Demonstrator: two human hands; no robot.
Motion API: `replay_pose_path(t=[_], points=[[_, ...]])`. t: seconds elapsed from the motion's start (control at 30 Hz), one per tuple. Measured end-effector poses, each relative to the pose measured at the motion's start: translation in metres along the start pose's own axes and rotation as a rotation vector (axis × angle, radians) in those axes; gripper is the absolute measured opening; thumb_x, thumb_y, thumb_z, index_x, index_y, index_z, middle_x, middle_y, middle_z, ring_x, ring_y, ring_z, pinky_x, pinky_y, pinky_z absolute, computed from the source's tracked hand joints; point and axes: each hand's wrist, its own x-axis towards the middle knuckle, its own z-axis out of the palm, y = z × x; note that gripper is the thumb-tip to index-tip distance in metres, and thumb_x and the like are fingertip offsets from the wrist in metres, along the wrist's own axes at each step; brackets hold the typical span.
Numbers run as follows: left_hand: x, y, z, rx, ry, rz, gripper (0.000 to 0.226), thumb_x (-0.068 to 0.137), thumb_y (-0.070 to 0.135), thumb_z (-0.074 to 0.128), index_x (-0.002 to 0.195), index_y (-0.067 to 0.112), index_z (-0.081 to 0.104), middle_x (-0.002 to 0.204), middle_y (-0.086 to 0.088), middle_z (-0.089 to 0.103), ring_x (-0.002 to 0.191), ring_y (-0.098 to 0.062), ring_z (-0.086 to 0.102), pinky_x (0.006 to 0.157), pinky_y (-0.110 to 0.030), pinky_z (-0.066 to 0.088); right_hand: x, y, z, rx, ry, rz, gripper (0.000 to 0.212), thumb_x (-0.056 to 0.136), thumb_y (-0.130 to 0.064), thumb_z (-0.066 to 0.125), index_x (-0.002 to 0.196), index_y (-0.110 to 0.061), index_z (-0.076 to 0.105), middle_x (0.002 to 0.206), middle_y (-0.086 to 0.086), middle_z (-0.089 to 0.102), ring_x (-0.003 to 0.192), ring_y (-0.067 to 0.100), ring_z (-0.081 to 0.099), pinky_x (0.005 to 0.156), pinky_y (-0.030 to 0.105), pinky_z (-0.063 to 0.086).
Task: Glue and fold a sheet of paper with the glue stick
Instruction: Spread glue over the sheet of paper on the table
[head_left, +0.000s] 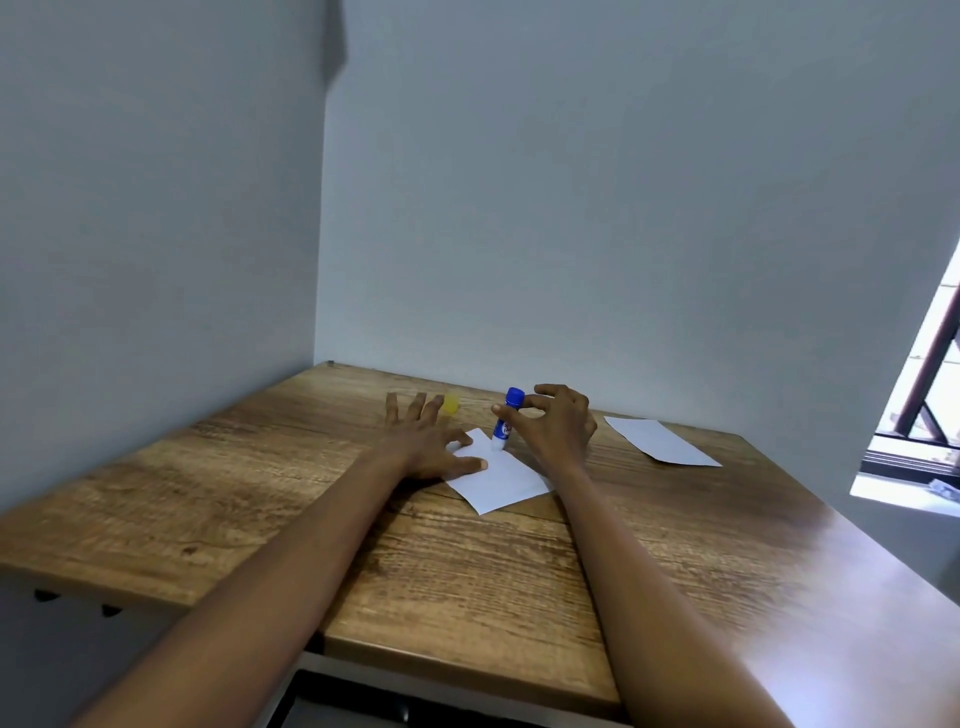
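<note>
**Glue stick pressed to the paper**

The sheet of paper (493, 475) lies flat on the wooden table (467, 582). On its left edge rests the left hand (426, 447), spread flat, palm down, gripping nothing. Just beyond the sheet's far left corner sits a yellow cap (450, 404). The glue stick (506, 422) stands nearly upright, tip touching the sheet's far part, pinched by the right hand (553, 428). Well right of the sheet lies a second sheet (660, 441).

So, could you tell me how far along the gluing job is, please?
Done: cap is off, lying on the table. In hand: right hand presses the glue stick tip-down on the paper, left hand pinning it flat. Left: folding; paper is still unfolded.
</note>
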Motion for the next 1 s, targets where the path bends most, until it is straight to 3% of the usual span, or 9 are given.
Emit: replay_pose_path(t=[0.6, 1.0], points=[[0.006, -0.014, 0.005, 0.107, 0.072, -0.245, 0.076, 0.078, 0.08, 0.024, 0.141, 0.038, 0.034, 0.159, -0.016, 0.001, 0.146, -0.034, -0.008, 0.1, -0.064, -0.027, -0.003, 0.0, -0.006, 0.04, 0.027, 0.023, 0.036, 0.068, -0.049, 0.077, 0.086, -0.019, 0.074, 0.115, -0.003, 0.062, 0.117, 0.019, 0.048, 0.102, 0.046, 0.033], [0.003, -0.016, 0.004, 0.07, 0.087, -0.249, 0.074, 0.08, 0.077, 0.027, 0.14, 0.034, 0.036, 0.158, -0.016, 0.006, 0.146, -0.032, -0.004, 0.103, -0.064, -0.024, -0.002, 0.002, -0.008, 0.065, 0.051, 0.067, 0.029, 0.069, -0.042, 0.076, 0.085, -0.018, 0.067, 0.11, 0.0, 0.063, 0.114, 0.021, 0.049, 0.099, 0.047, 0.037]])
